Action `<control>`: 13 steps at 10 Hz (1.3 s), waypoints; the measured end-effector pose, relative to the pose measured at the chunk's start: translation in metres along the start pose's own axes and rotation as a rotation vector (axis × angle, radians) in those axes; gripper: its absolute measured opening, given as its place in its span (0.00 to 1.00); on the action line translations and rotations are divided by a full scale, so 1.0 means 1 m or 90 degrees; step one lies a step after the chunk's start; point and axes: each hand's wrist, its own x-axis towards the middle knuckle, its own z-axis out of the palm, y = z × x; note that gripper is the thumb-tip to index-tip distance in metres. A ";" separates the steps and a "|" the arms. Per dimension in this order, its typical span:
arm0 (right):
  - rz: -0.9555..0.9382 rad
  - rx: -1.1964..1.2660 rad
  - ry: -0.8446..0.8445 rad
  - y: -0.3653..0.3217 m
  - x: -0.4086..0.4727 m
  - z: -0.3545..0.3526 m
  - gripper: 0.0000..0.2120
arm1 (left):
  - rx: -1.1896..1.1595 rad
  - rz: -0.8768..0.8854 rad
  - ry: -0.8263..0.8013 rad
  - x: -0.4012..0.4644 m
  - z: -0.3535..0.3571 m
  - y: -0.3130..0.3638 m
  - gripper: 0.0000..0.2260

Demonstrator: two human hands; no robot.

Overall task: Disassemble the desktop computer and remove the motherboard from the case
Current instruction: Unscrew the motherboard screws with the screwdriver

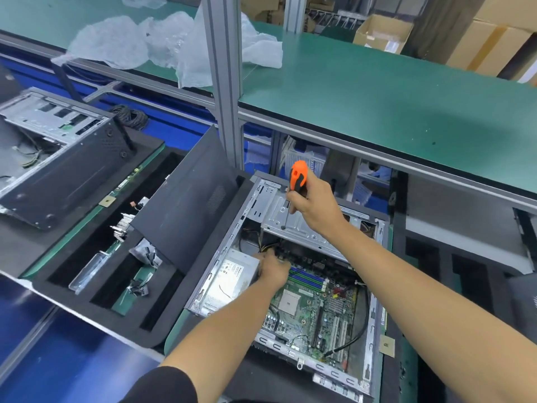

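An open desktop case (216,264) lies flat on the bench in front of me. Inside it sits the green motherboard (308,306), with a silver power supply (229,279) at its left and a metal drive cage (276,212) at the far end. My right hand (315,203) grips an orange-and-black screwdriver (298,174) upright, its tip down on the drive cage. My left hand (273,270) reaches into the case between the power supply and the motherboard's far edge, fingers curled among black cables and connectors there; what they hold is hidden.
A black side panel (189,196) leans against the case's left side. Black foam trays (116,257) with small parts lie to the left, and another opened case (49,146) at far left. A green shelf (392,91) on aluminium posts overhangs the back.
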 end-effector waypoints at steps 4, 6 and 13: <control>0.033 0.000 -0.025 0.000 -0.002 0.000 0.12 | -0.029 -0.033 -0.004 0.006 0.002 0.000 0.26; 0.051 -0.005 -0.010 0.000 -0.002 0.000 0.13 | -0.022 -0.052 -0.002 0.006 0.002 0.002 0.23; 0.052 0.000 0.001 -0.006 -0.001 0.001 0.17 | -0.158 -0.004 0.236 0.015 0.015 0.013 0.19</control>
